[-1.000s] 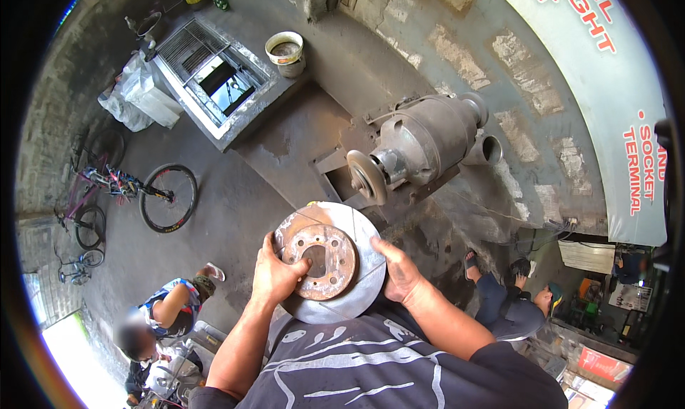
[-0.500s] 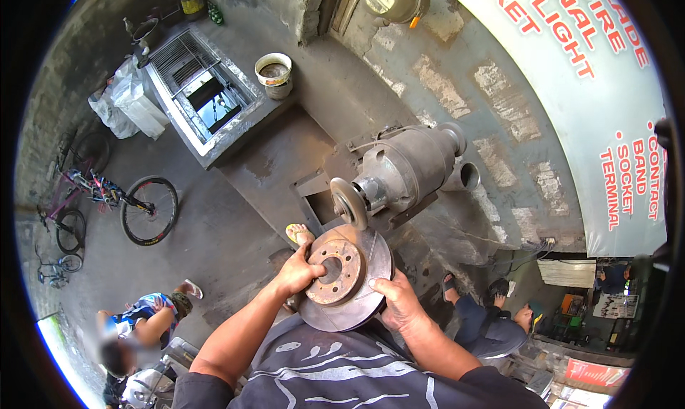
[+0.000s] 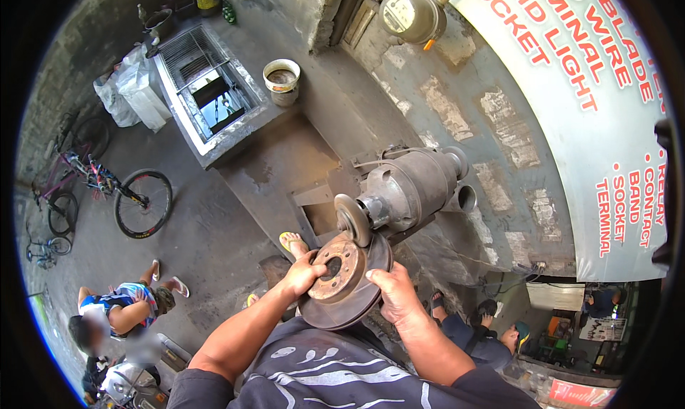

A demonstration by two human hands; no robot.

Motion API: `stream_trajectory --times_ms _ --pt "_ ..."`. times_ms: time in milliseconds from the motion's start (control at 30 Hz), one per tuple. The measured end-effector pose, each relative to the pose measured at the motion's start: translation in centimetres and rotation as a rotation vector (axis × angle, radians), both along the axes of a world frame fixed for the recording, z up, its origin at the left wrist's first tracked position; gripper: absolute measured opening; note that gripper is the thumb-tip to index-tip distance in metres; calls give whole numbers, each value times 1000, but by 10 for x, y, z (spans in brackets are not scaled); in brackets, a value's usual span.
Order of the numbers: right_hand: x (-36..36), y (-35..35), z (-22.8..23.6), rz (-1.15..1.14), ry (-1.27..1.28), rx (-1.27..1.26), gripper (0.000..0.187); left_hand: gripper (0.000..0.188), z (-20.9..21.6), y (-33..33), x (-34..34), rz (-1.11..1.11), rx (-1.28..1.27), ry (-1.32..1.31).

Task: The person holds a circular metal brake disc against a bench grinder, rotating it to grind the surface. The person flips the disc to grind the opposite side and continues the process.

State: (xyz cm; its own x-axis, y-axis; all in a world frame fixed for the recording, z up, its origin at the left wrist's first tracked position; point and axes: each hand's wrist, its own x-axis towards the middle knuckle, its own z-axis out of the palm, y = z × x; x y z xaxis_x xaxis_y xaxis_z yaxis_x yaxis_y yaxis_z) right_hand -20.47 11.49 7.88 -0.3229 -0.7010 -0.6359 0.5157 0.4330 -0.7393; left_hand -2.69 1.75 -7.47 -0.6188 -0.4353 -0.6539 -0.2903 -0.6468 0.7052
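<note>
Both my hands hold a brake disc [image 3: 347, 279] in front of my body, its rusty raised hub tilted up. My left hand [image 3: 303, 275] grips the left side, thumb near the central hole. At the right rim, my right hand [image 3: 396, 293] has its thumb on the face and its fingers behind, mostly hidden. Just beyond the disc stands a grey bench grinder [image 3: 407, 184]. Its round wheel [image 3: 352, 221] appears to touch the far part of the disc's face, by the hub.
Left of the grinder are a concrete block with a metal frame [image 3: 207, 149] and a bucket [image 3: 282, 81]. Bicycles [image 3: 143, 203] stand farther left. One person [image 3: 132, 305] is at lower left, another [image 3: 471, 338] crouches at right. A large printed sign [image 3: 571, 124] covers the right wall.
The disc has tilted and come up against the grinder's wheel, with both hands still holding it. The person at lower left has shifted, and the view has turned slightly.
</note>
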Motion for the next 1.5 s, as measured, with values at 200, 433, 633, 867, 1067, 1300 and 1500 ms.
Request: stream_trajectory --times_ms 200,433,633,867,1067,1300,1500 --pt "9 4 6 30 106 -24 35 83 -4 12 0 65 70 70" --pt "9 18 0 39 133 -9 38 88 -5 9 2 38 -7 83" --pt "32 41 18 -27 276 -74 41 97 -20 9 1 -74 -255 160" --pt "23 25 9 -21 230 -92 41 95 -21 2 -5 -45 -144 176" --pt "14 21 6 35 232 -41 40 88 -2 -2 -9 7 -58 136" --pt "34 33 1 -14 201 -36 37 91 -6 6 16 -38 -119 58" --pt "31 44 25 -98 156 -42 41 100 -6 3 4 -144 -252 64"
